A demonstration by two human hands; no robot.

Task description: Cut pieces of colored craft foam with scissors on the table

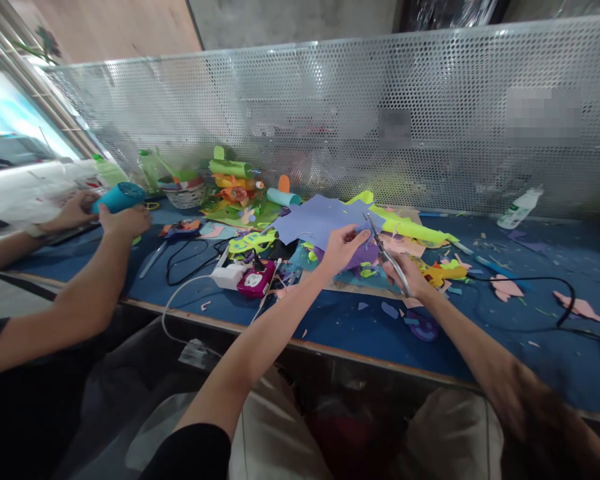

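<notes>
Gripping scissors with curled fingers is the right hand; the left hand pinches purple paper; far left, a basket contains coloured pieces.

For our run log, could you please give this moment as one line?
left hand: pinching lavender paper; right hand: holding scissors by paper's edge; co-worker's hands: holding blue cylinder

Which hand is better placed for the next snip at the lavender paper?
Probably the right hand: it grips the scissors, blades at the lavender paper, while the left hand seems to pinch its edge.
</notes>
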